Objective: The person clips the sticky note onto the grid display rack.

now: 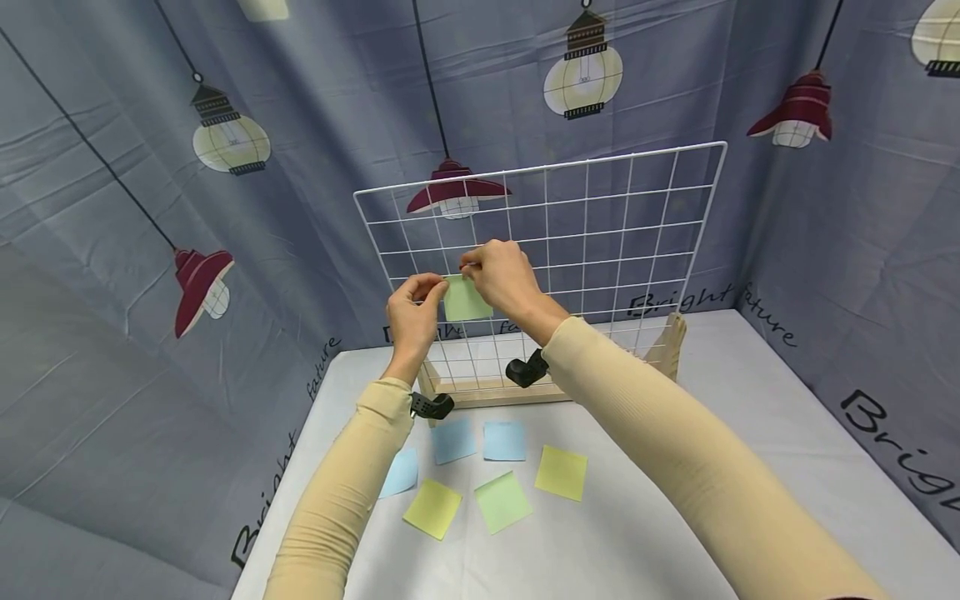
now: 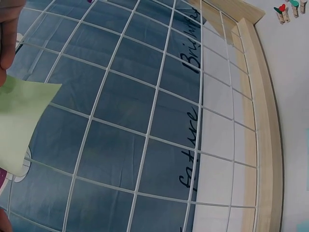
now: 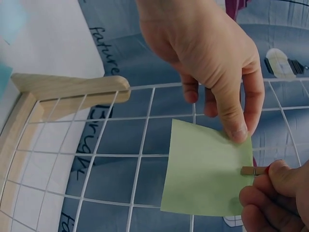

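Observation:
A light green sticky note (image 1: 467, 298) lies against the white wire grid (image 1: 604, 242). My left hand (image 1: 415, 315) pinches the note's upper left corner between thumb and fingers. At the note's upper edge, my right hand (image 1: 501, 273) pinches a small wooden clothespin (image 3: 249, 170) by its red end; the tip of the clothespin overlaps the paper in the right wrist view. Part of the note (image 2: 19, 123) and the fingers of the right hand (image 2: 7, 36) show at the left side of the left wrist view.
A wooden base (image 1: 510, 395) holds the grid upright on the white table (image 1: 600, 550). Blue notes (image 1: 504, 441), yellow notes (image 1: 561, 472) and a green note (image 1: 502, 502) lie in front. Small heart-topped clothespins (image 2: 284, 14) lie near the base. Patterned curtains (image 1: 315, 100) surround the table.

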The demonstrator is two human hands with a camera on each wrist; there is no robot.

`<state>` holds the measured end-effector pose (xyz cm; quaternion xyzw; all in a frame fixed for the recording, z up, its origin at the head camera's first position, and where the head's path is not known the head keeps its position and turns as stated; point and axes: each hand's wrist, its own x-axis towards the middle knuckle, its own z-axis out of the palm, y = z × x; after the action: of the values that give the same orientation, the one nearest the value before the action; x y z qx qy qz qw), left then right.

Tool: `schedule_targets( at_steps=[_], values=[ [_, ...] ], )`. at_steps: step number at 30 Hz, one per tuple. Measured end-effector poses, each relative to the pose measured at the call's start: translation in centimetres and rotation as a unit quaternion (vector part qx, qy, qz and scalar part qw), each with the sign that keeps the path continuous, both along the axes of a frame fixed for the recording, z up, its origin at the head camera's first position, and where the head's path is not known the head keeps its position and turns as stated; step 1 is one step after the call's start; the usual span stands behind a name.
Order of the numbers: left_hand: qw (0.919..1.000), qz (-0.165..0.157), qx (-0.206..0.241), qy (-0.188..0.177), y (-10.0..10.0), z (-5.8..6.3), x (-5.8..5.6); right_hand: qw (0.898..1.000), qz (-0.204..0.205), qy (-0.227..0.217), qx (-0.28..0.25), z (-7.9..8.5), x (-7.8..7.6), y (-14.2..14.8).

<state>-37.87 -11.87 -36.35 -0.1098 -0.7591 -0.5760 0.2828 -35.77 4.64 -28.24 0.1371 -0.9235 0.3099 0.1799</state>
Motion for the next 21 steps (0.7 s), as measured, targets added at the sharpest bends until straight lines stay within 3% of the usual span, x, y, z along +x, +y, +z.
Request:
schedule_targets(
  at_steps=[9,21],
  values=[
    [1.0,0.001,0.003,-0.005,0.0,-0.1,0.1,1.0,0.001,0.001,-0.003,-0.1,-0.1,0.1],
    [0.9999,0.009,-0.01,-0.006,-0.4,-1.2,0.4,0.999,0.0,0.013,-0.04,-0.8,0.4,0.3]
  ],
)
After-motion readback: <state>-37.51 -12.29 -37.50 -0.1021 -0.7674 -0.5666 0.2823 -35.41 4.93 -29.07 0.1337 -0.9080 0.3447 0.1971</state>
